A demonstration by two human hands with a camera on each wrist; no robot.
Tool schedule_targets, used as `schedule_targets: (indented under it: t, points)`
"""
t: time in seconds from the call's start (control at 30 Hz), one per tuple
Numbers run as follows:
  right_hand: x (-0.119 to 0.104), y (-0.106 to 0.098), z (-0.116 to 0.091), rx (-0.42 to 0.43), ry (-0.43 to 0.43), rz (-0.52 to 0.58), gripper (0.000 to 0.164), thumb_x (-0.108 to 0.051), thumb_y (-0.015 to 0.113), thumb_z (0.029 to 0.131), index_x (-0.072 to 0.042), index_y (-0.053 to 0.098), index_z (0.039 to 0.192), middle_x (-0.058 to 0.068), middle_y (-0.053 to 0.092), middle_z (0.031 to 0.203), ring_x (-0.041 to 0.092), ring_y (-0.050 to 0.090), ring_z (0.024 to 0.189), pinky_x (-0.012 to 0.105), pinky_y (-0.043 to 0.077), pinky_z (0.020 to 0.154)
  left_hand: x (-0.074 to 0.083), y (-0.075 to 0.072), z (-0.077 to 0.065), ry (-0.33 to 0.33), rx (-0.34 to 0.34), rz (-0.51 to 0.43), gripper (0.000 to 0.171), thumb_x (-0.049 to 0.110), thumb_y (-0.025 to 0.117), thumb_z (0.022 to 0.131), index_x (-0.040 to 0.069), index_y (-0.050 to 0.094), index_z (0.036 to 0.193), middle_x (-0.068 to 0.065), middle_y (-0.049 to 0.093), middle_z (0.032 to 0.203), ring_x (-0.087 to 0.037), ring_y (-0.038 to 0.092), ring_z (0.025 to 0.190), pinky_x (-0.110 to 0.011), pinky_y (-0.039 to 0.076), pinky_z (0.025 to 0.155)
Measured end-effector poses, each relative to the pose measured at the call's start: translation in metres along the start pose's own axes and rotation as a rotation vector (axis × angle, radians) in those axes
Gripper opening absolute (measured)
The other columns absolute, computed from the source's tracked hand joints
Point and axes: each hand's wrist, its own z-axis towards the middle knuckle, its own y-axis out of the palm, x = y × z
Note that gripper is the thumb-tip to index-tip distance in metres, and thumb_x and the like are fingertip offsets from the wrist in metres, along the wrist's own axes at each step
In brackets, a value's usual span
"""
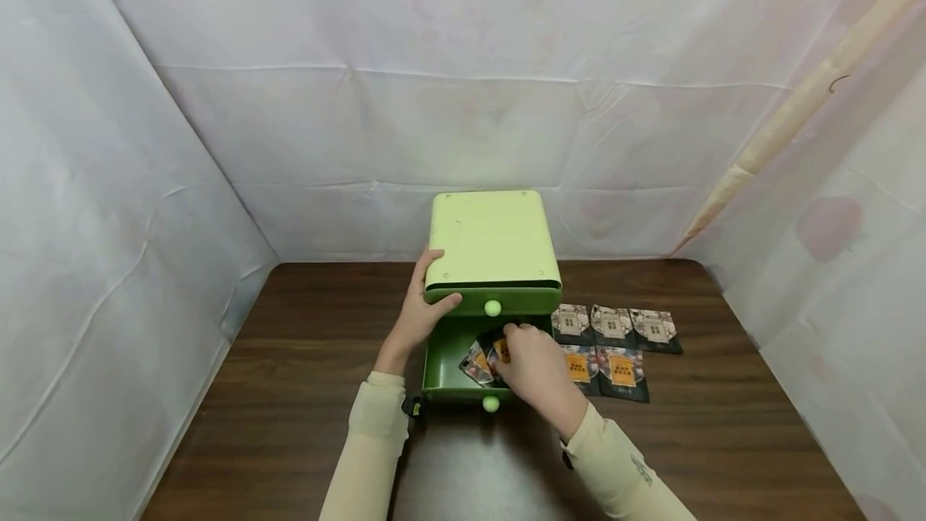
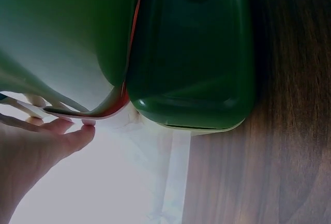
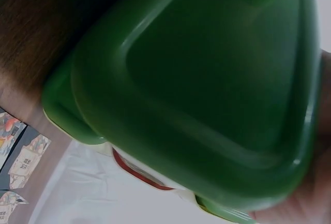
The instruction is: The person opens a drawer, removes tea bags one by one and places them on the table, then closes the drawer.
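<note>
A small light-green two-drawer cabinet (image 1: pixel 494 235) stands on the table, its lower drawer (image 1: pixel 450 394) pulled out. My left hand (image 1: pixel 415 312) grips the cabinet's left front corner, thumb on the upper drawer's front. In the left wrist view, the left hand (image 2: pixel 31 149) shows beside the green casing. My right hand (image 1: pixel 538 368) reaches into the lower drawer and pinches a dark packet with an orange label (image 1: pixel 499 348); its fingertips are partly hidden. Another packet (image 1: pixel 476 365) lies tilted in the drawer beside it. The drawer front (image 3: pixel 217 84) blocks most of the right wrist view.
Right of the cabinet, several packets lie flat in two rows: pale-labelled ones (image 1: pixel 613 324) behind, orange-labelled ones (image 1: pixel 622 372) in front. Round light-green knobs (image 1: pixel 491 404) stick out from the drawers. A white curtain (image 1: pixel 463 127) hangs behind the brown wooden table (image 1: pixel 311 360).
</note>
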Motion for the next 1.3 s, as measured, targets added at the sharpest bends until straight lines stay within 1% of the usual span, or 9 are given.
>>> schedule_targets:
  t: [0.13,0.23,0.4,0.47,0.5,0.77,0.93,1.1,1.3]
  points:
    - [0.003,0.004,0.006,-0.055,0.023,-0.050,0.042,-0.034,0.078,0.071,-0.004,0.065,0.097,0.007,0.058,0.073,0.019,0.050,0.053,0.034,0.044,0.043,0.000,0.000,0.000,-0.003,0.002,-0.006,0.067,0.018,0.065,0.088,0.023,0.027,0.143,0.001,-0.008,0.156,-0.018,-0.003,0.140,-0.061,0.013,0.107]
    - [0.004,0.006,0.009,-0.094,0.033,-0.075,0.049,-0.042,0.079,0.069,-0.004,0.064,0.097,0.007,0.056,0.072,0.020,0.050,0.052,0.034,0.043,0.041,0.000,0.000,0.000,-0.001,0.002,-0.001,0.067,0.017,0.065,0.088,0.022,0.027,0.143,0.002,-0.007,0.156,-0.017,-0.003,0.140,-0.061,0.013,0.108]
    - [0.003,0.007,0.011,-0.125,0.024,-0.081,0.054,-0.062,0.073,0.064,-0.011,0.058,0.072,0.004,0.045,0.055,0.016,0.040,0.040,0.031,0.036,0.035,0.002,0.001,0.000,0.007,0.001,0.011,0.067,0.015,0.064,0.088,0.020,0.027,0.143,0.001,-0.007,0.156,-0.017,-0.002,0.140,-0.061,0.014,0.107]
    - [0.002,0.007,0.011,-0.131,0.014,-0.089,0.055,-0.065,0.071,0.063,-0.014,0.051,0.064,0.003,0.043,0.052,0.015,0.039,0.038,0.030,0.035,0.034,0.002,0.001,0.000,0.008,0.003,0.018,0.066,0.016,0.064,0.088,0.020,0.027,0.143,0.001,-0.006,0.156,-0.018,-0.002,0.140,-0.061,0.014,0.107]
    - [0.001,0.007,0.012,-0.132,0.008,-0.101,0.055,-0.065,0.071,0.063,-0.014,0.051,0.064,0.003,0.042,0.052,0.015,0.038,0.038,0.030,0.035,0.034,0.002,0.001,0.000,0.009,0.004,0.018,0.066,0.015,0.064,0.088,0.020,0.027,0.143,0.000,-0.007,0.156,-0.018,-0.002,0.140,-0.062,0.014,0.107]
    - [0.000,0.010,0.015,-0.167,0.007,-0.153,0.047,-0.054,0.074,0.069,-0.011,0.057,0.075,0.005,0.046,0.062,0.018,0.042,0.045,0.032,0.038,0.037,0.002,0.001,0.000,0.016,0.001,-0.011,0.067,0.016,0.064,0.088,0.019,0.027,0.143,-0.001,-0.007,0.156,-0.018,-0.002,0.140,-0.060,0.016,0.107]
    - [0.000,0.010,0.016,-0.173,-0.020,-0.160,0.033,-0.037,0.074,0.075,-0.008,0.061,0.082,0.007,0.051,0.066,0.021,0.046,0.049,0.035,0.042,0.038,0.001,0.001,0.001,0.023,0.003,-0.010,0.068,0.019,0.065,0.087,0.018,0.027,0.143,-0.001,-0.008,0.156,-0.019,-0.003,0.140,-0.061,0.016,0.107]
    - [0.001,0.012,0.017,-0.157,-0.020,-0.164,0.021,-0.020,0.070,0.075,-0.006,0.061,0.088,0.007,0.050,0.066,0.021,0.047,0.050,0.036,0.040,0.038,0.000,0.001,0.001,0.022,0.002,-0.012,0.068,0.017,0.065,0.087,0.019,0.027,0.143,-0.001,-0.008,0.156,-0.018,-0.003,0.140,-0.060,0.016,0.107]
    - [0.000,0.014,0.016,-0.129,-0.028,-0.162,0.024,-0.013,0.072,0.073,-0.006,0.062,0.094,0.010,0.056,0.073,0.026,0.053,0.057,0.039,0.045,0.042,0.000,0.002,0.001,0.028,0.005,-0.010,0.068,0.014,0.064,0.087,0.017,0.026,0.143,-0.002,-0.008,0.156,-0.019,-0.004,0.140,-0.061,0.014,0.107]
